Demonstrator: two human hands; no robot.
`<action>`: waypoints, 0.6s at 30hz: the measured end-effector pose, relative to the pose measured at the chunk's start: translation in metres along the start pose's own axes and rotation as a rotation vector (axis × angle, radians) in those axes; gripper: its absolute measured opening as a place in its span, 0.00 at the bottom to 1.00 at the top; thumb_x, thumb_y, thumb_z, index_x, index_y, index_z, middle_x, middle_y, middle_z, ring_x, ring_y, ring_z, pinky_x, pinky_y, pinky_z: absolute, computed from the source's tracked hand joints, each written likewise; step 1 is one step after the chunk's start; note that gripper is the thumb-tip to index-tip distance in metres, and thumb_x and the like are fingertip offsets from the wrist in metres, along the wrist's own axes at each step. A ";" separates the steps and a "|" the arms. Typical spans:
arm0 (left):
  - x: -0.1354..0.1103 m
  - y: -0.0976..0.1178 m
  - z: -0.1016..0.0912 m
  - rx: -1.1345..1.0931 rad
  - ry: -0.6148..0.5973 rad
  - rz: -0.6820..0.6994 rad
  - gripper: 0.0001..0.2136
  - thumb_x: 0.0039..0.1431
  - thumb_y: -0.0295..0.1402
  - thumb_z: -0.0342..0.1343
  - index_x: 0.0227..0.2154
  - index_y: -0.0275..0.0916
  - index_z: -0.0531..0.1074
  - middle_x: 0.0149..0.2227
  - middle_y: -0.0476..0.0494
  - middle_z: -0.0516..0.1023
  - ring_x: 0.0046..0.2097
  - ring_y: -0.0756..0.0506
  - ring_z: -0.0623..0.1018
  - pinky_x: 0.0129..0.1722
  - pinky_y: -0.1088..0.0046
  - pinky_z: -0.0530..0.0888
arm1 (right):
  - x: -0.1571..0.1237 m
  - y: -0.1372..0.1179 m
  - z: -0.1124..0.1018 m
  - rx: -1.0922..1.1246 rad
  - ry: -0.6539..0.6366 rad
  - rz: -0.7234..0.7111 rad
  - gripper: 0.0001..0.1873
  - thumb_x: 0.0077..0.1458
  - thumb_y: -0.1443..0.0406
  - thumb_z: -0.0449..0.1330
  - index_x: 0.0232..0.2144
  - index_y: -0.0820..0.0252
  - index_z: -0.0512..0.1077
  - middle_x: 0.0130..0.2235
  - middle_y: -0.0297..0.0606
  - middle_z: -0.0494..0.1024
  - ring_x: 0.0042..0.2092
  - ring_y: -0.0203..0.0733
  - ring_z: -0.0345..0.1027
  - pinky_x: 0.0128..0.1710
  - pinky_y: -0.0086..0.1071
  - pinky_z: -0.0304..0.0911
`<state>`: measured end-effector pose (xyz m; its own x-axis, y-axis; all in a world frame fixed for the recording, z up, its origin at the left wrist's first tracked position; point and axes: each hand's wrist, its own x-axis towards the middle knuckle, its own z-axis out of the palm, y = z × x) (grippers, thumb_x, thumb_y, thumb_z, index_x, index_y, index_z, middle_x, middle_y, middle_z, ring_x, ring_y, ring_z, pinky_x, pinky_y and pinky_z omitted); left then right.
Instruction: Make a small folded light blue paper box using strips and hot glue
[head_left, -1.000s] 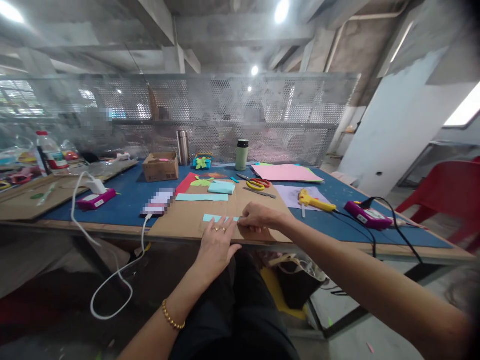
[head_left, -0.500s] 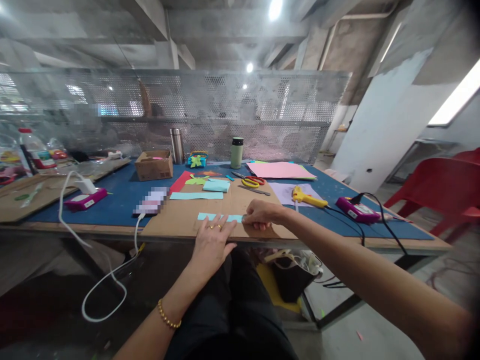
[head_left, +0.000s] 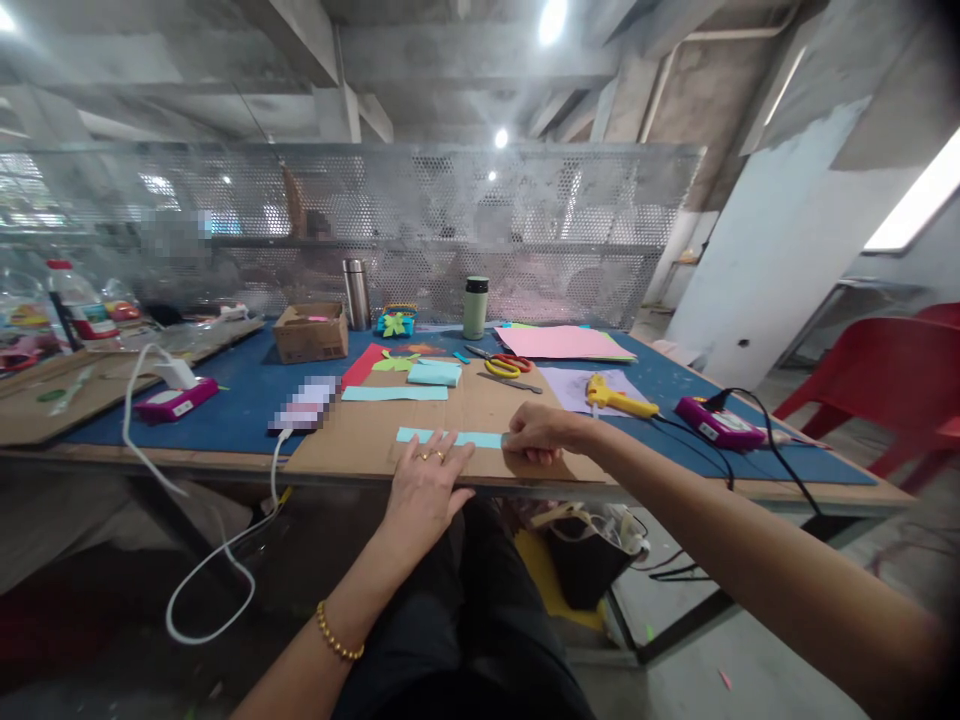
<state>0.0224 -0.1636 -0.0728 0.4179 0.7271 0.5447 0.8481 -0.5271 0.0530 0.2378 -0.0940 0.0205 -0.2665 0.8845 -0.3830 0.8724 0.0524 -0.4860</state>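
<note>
A narrow light-blue paper strip [head_left: 450, 438] lies on a brown cardboard sheet [head_left: 375, 435] near the table's front edge. My left hand [head_left: 424, 490] rests flat on the cardboard with fingers stretched out, their tips pressing the strip's left part. My right hand [head_left: 538, 434] is closed in a pinch at the strip's right end. A longer light-blue strip [head_left: 394, 394] and a folded light-blue piece [head_left: 433, 373] lie farther back on the cardboard.
Yellow-and-red scissors [head_left: 504, 364], a yellow glue gun [head_left: 619, 398], pink paper sheets [head_left: 564, 342], a green flask [head_left: 474, 307], a steel flask [head_left: 358, 294], a small cardboard box [head_left: 309, 331], purple devices with cables [head_left: 717, 422] and a blue table mat [head_left: 240, 400]. A red chair [head_left: 885, 385] stands at right.
My right hand has slid to the right along the strip, showing more of its length. My left hand stays pressed on its left part.
</note>
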 end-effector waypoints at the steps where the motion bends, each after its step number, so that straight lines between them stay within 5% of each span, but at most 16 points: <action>1: 0.000 0.000 0.000 -0.001 0.003 0.002 0.26 0.60 0.37 0.60 0.60 0.46 0.64 0.63 0.41 0.67 0.64 0.36 0.65 0.63 0.48 0.59 | -0.001 0.002 -0.001 0.007 0.004 0.004 0.13 0.50 0.64 0.61 0.17 0.61 0.66 0.14 0.28 0.68 0.16 0.30 0.60 0.16 0.24 0.53; 18: 0.000 0.001 -0.003 0.009 -0.024 0.002 0.26 0.60 0.37 0.60 0.60 0.46 0.64 0.64 0.41 0.66 0.65 0.36 0.64 0.64 0.47 0.59 | -0.018 0.019 -0.007 -0.008 0.046 0.106 0.13 0.49 0.69 0.58 0.15 0.60 0.64 0.14 0.29 0.67 0.16 0.32 0.61 0.19 0.25 0.55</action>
<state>0.0224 -0.1658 -0.0704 0.4273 0.7366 0.5242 0.8503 -0.5245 0.0439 0.2624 -0.1057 0.0239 -0.1540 0.9054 -0.3957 0.8981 -0.0388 -0.4382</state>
